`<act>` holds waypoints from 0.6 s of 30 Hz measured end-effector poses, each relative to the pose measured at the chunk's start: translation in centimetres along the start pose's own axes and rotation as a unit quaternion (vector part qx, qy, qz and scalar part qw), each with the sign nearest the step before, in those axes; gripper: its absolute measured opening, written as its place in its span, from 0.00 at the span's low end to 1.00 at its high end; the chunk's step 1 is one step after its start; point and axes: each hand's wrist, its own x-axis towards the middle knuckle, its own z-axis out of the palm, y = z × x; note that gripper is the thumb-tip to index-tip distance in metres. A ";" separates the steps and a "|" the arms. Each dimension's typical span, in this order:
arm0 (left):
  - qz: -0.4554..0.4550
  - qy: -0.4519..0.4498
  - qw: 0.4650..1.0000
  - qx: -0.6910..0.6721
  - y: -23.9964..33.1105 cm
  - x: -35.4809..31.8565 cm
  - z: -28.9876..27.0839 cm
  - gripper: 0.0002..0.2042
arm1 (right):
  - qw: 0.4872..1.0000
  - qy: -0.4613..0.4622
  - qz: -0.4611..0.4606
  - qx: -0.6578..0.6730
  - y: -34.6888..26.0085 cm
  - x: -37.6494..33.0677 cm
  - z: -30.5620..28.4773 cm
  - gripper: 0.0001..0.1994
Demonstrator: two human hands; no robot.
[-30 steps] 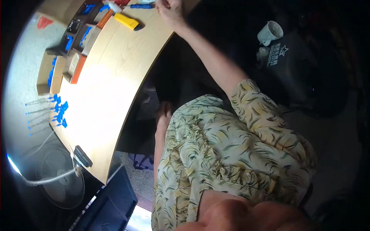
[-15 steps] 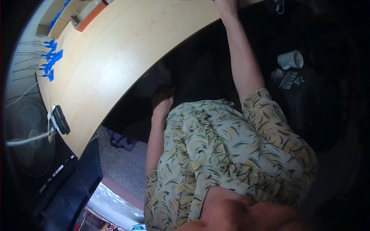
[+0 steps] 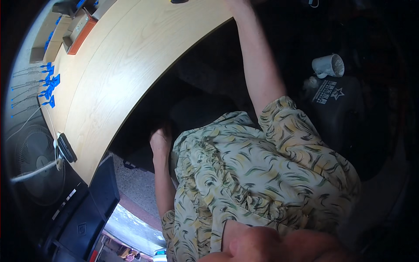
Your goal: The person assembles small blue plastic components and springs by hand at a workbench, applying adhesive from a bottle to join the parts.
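Surface first, since it's the biggest thing: pale wood, curved edge, running from top centre down to lower left. Right arm goes straight up from the patterned sleeve to the far top edge, where the right hand sits on the wood, mostly cut off by the frame. Can't tell if that grip is spread or closed on anything. Nearest thing to it is a small dark object, just to its left along the top rim, so it lies leftward from the grip. Too clipped to tell its long axis tbh.

Left hand is way lower, under the surface edge in the shadow, fingers loosely curled, holding nothing afaict. So right hand is clearly the nearer one to that dark object.

Smaller stuff: orange-edged box at upper left, black flat device at the near-left edge w/ a white cable, and a row of blue-handled thin tools on the far left, well apart from both hands.
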 end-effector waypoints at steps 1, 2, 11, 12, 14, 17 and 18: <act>-0.016 -0.016 1.000 -0.022 0.5 -0.4 -0.6 0.06 | 1.000 -0.003 -0.004 -0.003 0.4 0.3 0.0 0.17; -0.018 -0.012 1.000 -0.019 0.6 -0.8 -0.6 0.06 | 1.000 -0.005 -0.006 0.002 0.7 0.5 0.0 0.17; 0.028 0.086 0.991 0.097 1.9 -1.8 -1.0 0.20 | 0.998 -0.001 -0.004 -0.055 1.4 0.3 -1.6 0.11; -0.004 0.091 0.993 0.069 0.5 -1.3 0.0 0.22 | 0.998 -0.009 0.016 -0.060 0.7 -0.1 -1.1 0.11; -0.069 0.058 0.994 0.061 -1.4 0.9 1.0 0.29 | 0.999 -0.041 0.016 -0.005 0.9 0.2 -1.7 0.09; -0.138 0.067 0.988 -0.020 -3.4 4.6 1.4 0.32 | 0.998 -0.046 0.018 -0.025 0.3 0.3 -2.6 0.11; -0.103 0.110 0.986 -0.073 -5.8 5.3 2.6 0.33 | 0.997 -0.054 0.017 -0.048 -0.3 0.1 -1.8 0.12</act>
